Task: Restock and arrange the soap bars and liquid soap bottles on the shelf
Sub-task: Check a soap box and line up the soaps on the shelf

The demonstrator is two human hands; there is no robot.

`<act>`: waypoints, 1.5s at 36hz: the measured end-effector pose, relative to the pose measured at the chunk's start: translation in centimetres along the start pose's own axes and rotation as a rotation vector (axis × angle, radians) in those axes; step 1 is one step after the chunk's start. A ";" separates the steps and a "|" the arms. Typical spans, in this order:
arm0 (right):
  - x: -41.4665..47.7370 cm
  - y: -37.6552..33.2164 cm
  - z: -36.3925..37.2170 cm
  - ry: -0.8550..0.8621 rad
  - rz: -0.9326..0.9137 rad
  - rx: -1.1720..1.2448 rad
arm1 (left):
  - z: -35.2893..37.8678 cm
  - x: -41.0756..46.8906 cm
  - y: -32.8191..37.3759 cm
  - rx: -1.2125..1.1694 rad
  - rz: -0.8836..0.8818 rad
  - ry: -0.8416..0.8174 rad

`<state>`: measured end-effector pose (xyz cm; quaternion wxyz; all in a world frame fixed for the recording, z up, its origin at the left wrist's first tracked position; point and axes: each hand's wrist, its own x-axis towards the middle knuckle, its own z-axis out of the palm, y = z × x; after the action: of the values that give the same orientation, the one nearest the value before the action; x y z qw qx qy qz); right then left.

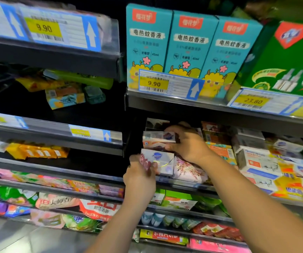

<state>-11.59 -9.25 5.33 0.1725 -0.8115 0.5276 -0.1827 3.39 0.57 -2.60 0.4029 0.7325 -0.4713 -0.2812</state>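
1. Dark shop shelving. The soap shelf [183,183] sits below a row of teal boxes [189,44] and a green box [284,61], with a yellow price tag [154,84] on the rail.
2. Two pale soap boxes with blue shield marks are at the shelf's left end. The lower box [160,159] is at the front edge and the upper box [158,136] is above it.
3. The left hand [139,178] reaches up, its fingers curled round the lower box's left end. The right hand [189,143] clasps the upper box's right end, fingers on top and thumb beneath.
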 end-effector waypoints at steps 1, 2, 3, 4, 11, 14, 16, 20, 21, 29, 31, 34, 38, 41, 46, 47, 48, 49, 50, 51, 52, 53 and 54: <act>-0.2 0.1 0.1 0.050 -0.011 0.026 | -0.1 -0.5 0.1 -0.031 0.024 0.017; -0.5 0.1 0.1 0.088 -0.010 0.061 | -0.2 -0.9 0.0 -0.053 0.059 0.035; -0.7 0.3 0.1 0.108 0.003 0.112 | -0.3 -1.2 -0.3 -0.061 0.103 0.051; -1.0 0.5 0.0 0.114 0.026 0.185 | -0.5 -1.5 -0.5 -0.072 0.139 0.058; -4.0 1.9 -1.1 0.160 0.185 0.693 | -1.5 -2.5 -0.6 -0.405 0.171 -0.006; -5.5 2.9 -1.2 0.209 0.268 0.826 | -1.8 -2.9 0.1 -0.531 0.203 0.040; -6.5 3.6 -1.3 0.242 0.312 0.867 | -2.0 -3.4 0.6 -0.602 0.184 0.087; -8.0 4.5 -1.9 0.271 0.325 0.955 | -1.9 -4.5 1.5 -0.728 0.134 0.165; -8.4 4.7 -2.2 0.277 0.323 0.957 | -1.7 -4.7 1.8 -0.732 0.127 0.178; -12.1 6.8 -4.2 0.355 0.328 1.011 | 0.2 -4.8 4.4 -0.720 0.082 0.104; -13.2 7.7 -5.1 0.361 0.326 1.015 | 1.0 -4.8 5.4 -0.727 0.078 0.083; -14.7 9.9 -6.3 0.372 0.322 1.047 | 2.6 -5.1 7.0 -0.727 0.109 0.034; -16.8 13.4 -8.0 0.406 0.329 1.050 | 5.4 -6.0 9.9 -0.740 0.130 -0.036; -18.8 16.2 -9.3 0.497 0.356 1.074 | 7.9 -6.9 12.1 -0.728 0.117 -0.056; -21.7 20.9 -12.1 0.674 0.428 1.158 | 11.7 -8.3 15.8 -0.731 0.106 -0.159; -22.2 22.0 -12.9 0.707 0.451 1.147 | 12.5 -8.6 16.4 -0.733 0.103 -0.176; -22.6 23.3 -13.5 0.739 0.478 1.140 | 13.3 -8.8 17.2 -0.740 0.095 -0.197; -22.9 24.5 -14.2 0.769 0.502 1.148 | 14.1 -9.2 18.2 -0.747 0.083 -0.220; -23.3 25.7 -14.8 0.784 0.533 1.153 | 14.7 -9.3 19.0 -0.740 0.078 -0.244; -23.4 26.8 -15.5 0.782 0.562 1.149 | 15.5 -9.4 19.8 -0.720 0.077 -0.264; -23.5 27.9 -16.2 0.770 0.592 1.123 | 16.2 -9.5 20.6 -0.685 0.080 -0.281; -23.5 29.0 -16.8 0.757 0.613 1.091 | 17.0 -9.5 21.3 -0.650 0.077 -0.292; -23.3 30.0 -17.4 0.746 0.621 1.061 | 17.8 -9.6 22.0 -0.630 0.082 -0.297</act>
<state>-52.51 -0.82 3.68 0.3958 -0.3143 0.5981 -0.6219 -24.71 -1.47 7.35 0.5470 0.5037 -0.4439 -0.5000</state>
